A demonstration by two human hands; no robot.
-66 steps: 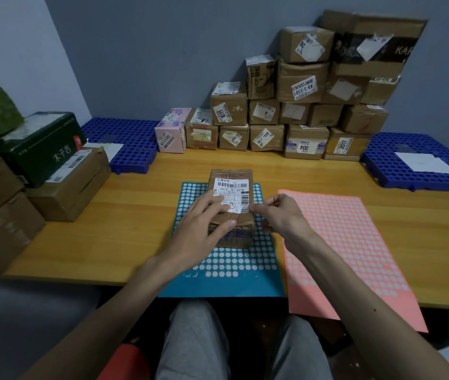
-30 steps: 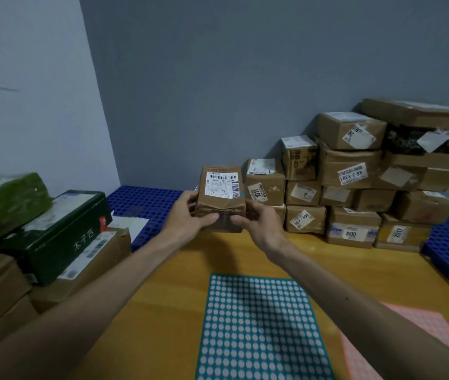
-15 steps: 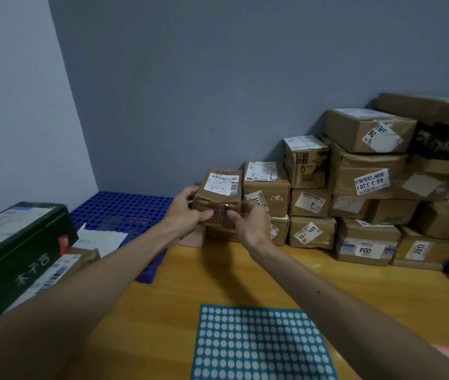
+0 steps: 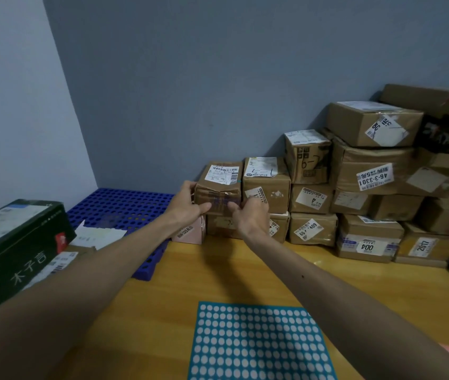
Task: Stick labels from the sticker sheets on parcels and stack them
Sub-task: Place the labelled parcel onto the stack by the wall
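Left hand [image 4: 187,205], right hand [image 4: 252,218] around parcel [image 4: 219,187]

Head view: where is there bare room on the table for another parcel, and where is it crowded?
Free: the table between sticker sheet and parcel stack, widest right of the right arm; the blue mat in the back-left corner. Crowded: the stack, where left hand and right hand hold a parcel; the left edge by the green box.

I've lifted the parcel [image 4: 218,187] off the blue sticker sheet [image 4: 259,344] — it now sits atop the stack's left end. Both my left hand [image 4: 187,206] and right hand [image 4: 250,219] travelled with it.
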